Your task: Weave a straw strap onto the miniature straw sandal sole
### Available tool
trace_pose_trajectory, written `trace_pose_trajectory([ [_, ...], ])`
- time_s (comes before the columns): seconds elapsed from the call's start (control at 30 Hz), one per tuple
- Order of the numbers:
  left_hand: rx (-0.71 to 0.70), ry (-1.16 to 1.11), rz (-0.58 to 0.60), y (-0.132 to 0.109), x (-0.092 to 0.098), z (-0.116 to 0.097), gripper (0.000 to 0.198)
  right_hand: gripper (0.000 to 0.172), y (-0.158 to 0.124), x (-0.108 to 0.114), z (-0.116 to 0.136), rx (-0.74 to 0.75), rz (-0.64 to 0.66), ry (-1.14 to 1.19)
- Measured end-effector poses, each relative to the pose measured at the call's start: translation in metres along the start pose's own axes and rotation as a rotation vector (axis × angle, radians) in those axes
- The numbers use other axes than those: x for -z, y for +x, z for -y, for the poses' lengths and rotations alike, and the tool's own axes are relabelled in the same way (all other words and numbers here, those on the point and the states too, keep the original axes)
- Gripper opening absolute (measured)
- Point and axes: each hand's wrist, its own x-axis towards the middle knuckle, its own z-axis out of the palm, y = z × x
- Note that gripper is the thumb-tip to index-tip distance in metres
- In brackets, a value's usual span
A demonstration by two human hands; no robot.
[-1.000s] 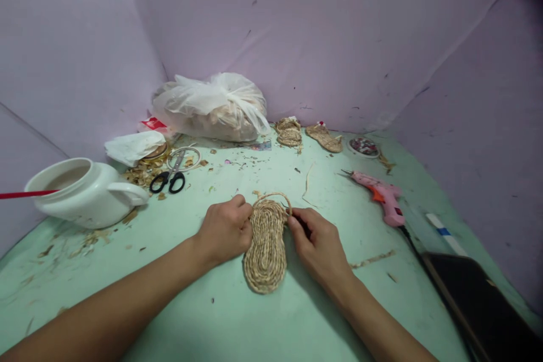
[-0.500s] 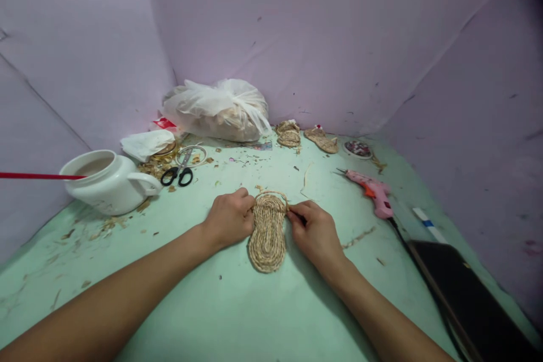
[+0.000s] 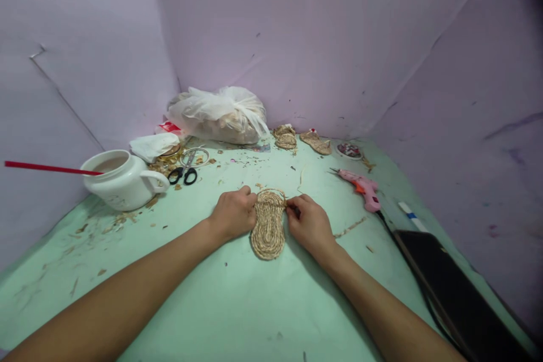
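Note:
A small woven straw sandal sole (image 3: 268,226) lies flat on the green table (image 3: 237,305), with a thin braided strand looping round its far end. My left hand (image 3: 232,214) is closed against the sole's left edge, fingers curled. My right hand (image 3: 309,223) is closed at the sole's upper right edge, pinching the end of the braided strand, with something dark between the fingers.
A pink glue gun (image 3: 360,186) lies right of my hands, its cord running to a black slab (image 3: 453,288). Black scissors (image 3: 183,172), a white pot (image 3: 123,180) with a red stick, a plastic bag (image 3: 220,114), finished sandals (image 3: 286,137) and straw scraps sit further back.
The view has tilted up and pulled back, so everything sits smaller and farther. Both hands stay at the sole's edges.

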Motion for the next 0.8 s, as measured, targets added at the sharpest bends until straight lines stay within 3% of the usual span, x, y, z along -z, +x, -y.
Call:
trace_pose_trajectory([
  [0.8,0.026,-0.026,0.004,-0.0012,-0.0022,0.0033,0.022,0.019,0.0011,0.0012,0.0000,-0.031,0.022,0.025],
])
